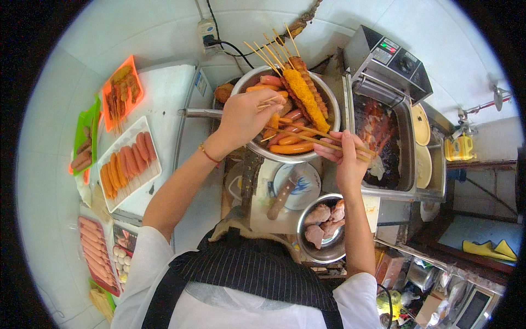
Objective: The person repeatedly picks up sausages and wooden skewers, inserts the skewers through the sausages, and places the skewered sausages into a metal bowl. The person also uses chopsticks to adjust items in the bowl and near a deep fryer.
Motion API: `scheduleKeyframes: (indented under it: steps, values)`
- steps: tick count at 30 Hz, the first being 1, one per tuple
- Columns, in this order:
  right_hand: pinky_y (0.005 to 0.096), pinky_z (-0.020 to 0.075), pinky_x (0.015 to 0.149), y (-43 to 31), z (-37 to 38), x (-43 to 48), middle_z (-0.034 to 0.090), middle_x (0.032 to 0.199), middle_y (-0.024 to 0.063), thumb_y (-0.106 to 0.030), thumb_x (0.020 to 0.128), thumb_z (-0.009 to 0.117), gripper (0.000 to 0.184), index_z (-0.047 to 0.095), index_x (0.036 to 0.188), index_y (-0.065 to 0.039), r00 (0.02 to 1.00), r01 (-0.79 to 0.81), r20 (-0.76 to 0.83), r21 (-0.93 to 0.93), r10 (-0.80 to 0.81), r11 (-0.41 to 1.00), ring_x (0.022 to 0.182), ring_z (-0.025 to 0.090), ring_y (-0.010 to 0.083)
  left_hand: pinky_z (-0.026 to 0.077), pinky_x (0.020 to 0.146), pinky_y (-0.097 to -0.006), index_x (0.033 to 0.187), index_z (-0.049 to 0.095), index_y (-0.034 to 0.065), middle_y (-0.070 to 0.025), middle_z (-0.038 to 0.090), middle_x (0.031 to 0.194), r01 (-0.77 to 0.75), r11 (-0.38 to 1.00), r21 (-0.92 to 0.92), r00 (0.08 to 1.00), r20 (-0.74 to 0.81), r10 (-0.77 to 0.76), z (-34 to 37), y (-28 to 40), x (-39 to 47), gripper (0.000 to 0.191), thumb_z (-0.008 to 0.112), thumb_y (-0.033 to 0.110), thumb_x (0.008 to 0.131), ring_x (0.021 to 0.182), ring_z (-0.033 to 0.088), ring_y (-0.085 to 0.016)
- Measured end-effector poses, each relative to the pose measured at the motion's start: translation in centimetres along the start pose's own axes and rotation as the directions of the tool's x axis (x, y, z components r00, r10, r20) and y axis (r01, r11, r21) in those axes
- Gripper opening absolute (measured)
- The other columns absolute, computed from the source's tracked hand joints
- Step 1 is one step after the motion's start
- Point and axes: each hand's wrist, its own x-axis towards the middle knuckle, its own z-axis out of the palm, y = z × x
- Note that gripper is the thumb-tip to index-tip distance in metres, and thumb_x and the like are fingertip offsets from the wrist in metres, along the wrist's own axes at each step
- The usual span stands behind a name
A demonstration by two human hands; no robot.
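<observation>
My left hand (248, 119) is over the metal pan (283, 158), pinching thin wooden skewer sticks at its fingertips. An orange sausage piece (272, 122) shows just below those fingers; whether the sticks run into it is hard to tell. My right hand (347, 158) grips a pair of long wooden chopsticks (306, 135), whose tips reach left across the pan to near my left hand. Red and orange sausages (291, 149) fill the pan. A yellow crumb-coated skewer (305, 98) and browned meat skewers (310, 86) lean across its far right side, sticks pointing away.
An electric fryer (378, 140) with dark oil stands at right. Below the pan are a knife (281, 199), a plate (308, 187) and a bowl of raw meat (322, 255). At left lie a white tray of skewered sausages (144, 123) and an orange tray (139, 74). The pan handle (201, 112) points left.
</observation>
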Motion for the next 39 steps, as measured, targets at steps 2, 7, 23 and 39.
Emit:
scheduleKeyframes:
  steps: [2,7,23,39]
  values:
    - [0.0363,0.0583,0.061,-0.1,-0.3,0.2,0.062,0.083,0.0233,-0.021,0.095,0.046,0.031,0.054,0.091,0.009,0.999,-0.042,0.007,-0.054,0.043,0.998,0.070,0.067,0.0311,0.049,0.065,-0.0305,0.090,0.065,0.0063,-0.0093,0.065,0.084,-0.014,0.994,0.104,1.000,0.017,0.013,-0.6,0.4,0.1,0.014,0.063,0.016,0.080,0.076,0.064,-0.023]
    - [0.0352,0.0581,0.060,0.4,0.1,0.5,0.062,0.081,0.0243,-0.022,0.094,0.047,0.033,0.054,0.092,0.010,0.999,-0.034,0.020,-0.041,0.035,0.999,0.070,0.067,0.0313,0.049,0.067,-0.0278,0.091,0.065,0.0059,-0.0095,0.067,0.087,0.001,0.973,0.233,1.000,0.017,-0.005,-1.4,1.6,0.4,0.015,0.064,0.018,0.081,0.076,0.066,-0.020]
    - [0.0357,0.0578,0.056,1.1,0.3,0.6,0.062,0.078,0.0235,-0.021,0.095,0.046,0.031,0.053,0.088,0.009,1.000,-0.014,0.003,0.028,0.014,0.999,0.065,0.066,0.0319,0.050,0.064,-0.0305,0.091,0.062,0.0054,-0.0104,0.067,0.083,0.060,0.985,0.160,0.997,-0.051,-0.053,-0.5,1.3,-0.7,0.014,0.063,0.015,0.081,0.076,0.066,-0.022]
    - [0.0381,0.0578,0.060,1.2,-0.9,0.6,0.063,0.083,0.0218,-0.022,0.093,0.050,0.030,0.055,0.093,0.008,0.998,-0.056,0.021,0.049,0.055,0.997,0.069,0.066,0.0333,0.048,0.062,-0.0322,0.085,0.063,0.0064,-0.0120,0.064,0.081,0.089,0.975,0.203,0.996,0.009,-0.093,-0.5,0.7,-1.9,0.013,0.062,0.019,0.082,0.073,0.064,-0.026]
